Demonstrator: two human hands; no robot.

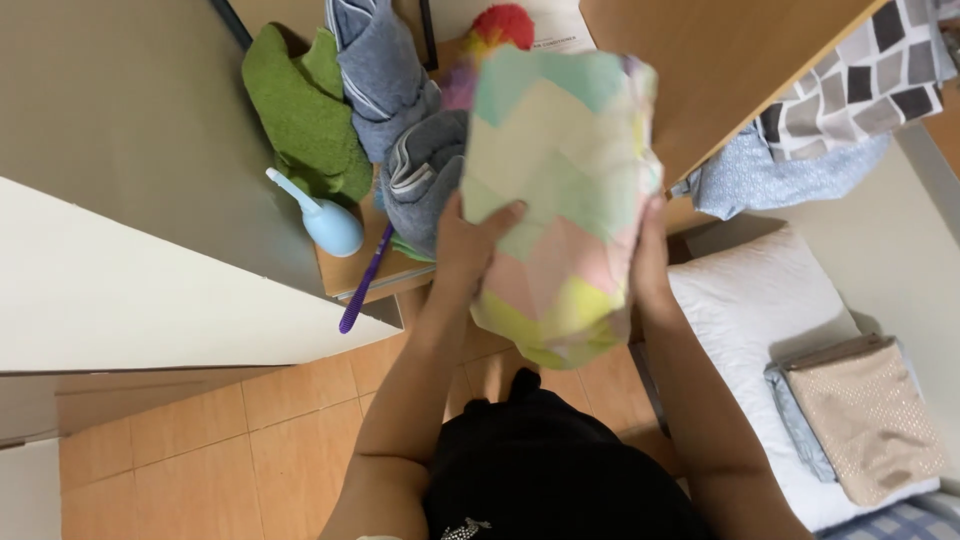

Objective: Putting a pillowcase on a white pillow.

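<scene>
We gripped pastel bundle [560, 200] with left hand [470, 245], right hand [650, 260] | risk: snagging grey towels [420, 150], toppling blue bottle [325, 220].

Two hands, the left hand [470, 245] and the right hand [650, 260], grip one pastel patchwork cloth bundle [560, 190]. On the wooden shelf [345, 270] lie one green towel [305, 115], two grey-blue towels [400, 110], one pale blue squeeze bottle [325, 220], one purple brush [362, 285] and one rainbow duster [495, 30]. One white pillow [750, 300] carries two folded cloths [865, 415].
</scene>
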